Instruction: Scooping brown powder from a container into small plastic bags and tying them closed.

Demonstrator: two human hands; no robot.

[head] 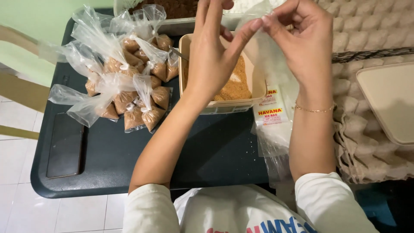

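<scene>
While both hands are up over the tub of brown powder (235, 84), the left hand (211, 56) and right hand (302, 39) pinch a thin clear bag (263, 47) at its top, fingertips tight on the plastic, as if to rub it open. Tied full bags (129, 82) sit in a pile on the dark table (207, 155), out of the way.

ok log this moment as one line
left hand + right hand: pinch thin clear plastic bag | under: beige tub of brown powder | left: tied filled bags
</scene>
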